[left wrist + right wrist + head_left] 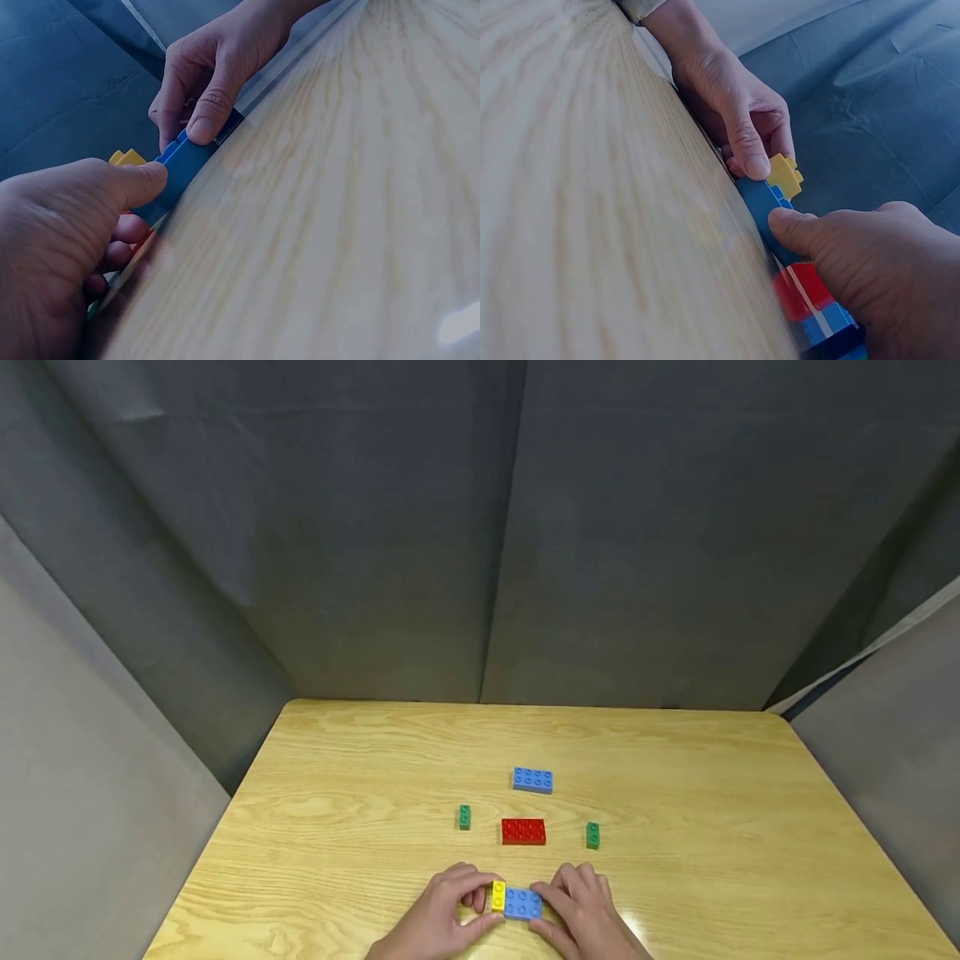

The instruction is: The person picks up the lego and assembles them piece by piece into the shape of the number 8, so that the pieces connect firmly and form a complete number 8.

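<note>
A small yellow building brick [498, 896] sits on the left end of a blue brick [523, 904] near the table's front. My left hand [448, 910] pinches the yellow brick at that end between thumb and forefinger; its thumb also reaches the blue brick's side in the right wrist view. The blue brick's right end is held between the thumb and fingers of my right hand [583, 912]. Seen from the left wrist, the yellow brick [129, 157] stands higher than the blue brick [184, 166]. Whether it is fully pressed down, I cannot tell.
Just beyond the hands lies a red brick [523, 832], with a second blue brick [532, 780] farther back. Small green bricks lie to the left [465, 817] and right [592, 836] of the red one. Grey curtains [390, 543] surround the wooden table [337, 793].
</note>
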Tool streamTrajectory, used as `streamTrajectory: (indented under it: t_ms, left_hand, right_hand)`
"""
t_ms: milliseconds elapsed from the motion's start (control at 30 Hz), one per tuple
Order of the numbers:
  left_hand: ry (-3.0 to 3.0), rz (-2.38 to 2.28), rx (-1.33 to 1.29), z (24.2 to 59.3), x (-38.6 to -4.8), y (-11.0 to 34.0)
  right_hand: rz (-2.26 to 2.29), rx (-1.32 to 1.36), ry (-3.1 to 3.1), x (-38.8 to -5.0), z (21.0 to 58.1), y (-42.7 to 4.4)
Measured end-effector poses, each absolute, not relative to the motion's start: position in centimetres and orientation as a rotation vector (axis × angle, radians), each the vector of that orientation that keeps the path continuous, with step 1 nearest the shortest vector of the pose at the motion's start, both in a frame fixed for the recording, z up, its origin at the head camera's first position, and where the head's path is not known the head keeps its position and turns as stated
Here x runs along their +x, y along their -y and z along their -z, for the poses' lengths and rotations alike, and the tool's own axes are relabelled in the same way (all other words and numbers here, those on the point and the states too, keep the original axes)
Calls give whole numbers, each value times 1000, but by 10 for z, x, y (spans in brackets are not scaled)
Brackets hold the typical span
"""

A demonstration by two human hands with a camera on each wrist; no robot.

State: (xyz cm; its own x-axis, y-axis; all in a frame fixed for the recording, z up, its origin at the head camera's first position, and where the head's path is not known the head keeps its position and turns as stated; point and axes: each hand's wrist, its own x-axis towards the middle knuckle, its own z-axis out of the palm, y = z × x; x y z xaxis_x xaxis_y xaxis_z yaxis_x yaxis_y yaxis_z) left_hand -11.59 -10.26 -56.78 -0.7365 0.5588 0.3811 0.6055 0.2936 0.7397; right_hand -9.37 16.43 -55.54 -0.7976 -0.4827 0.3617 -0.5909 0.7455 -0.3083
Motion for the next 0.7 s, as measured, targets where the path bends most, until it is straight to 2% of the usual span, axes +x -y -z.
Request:
streamTrajectory:
  t_ms: [700]
  left_hand:
    - [2560, 1455, -1056, 566, -114, 101]
  right_hand:
    - [-588, 882, 2615, -96, 551, -171]
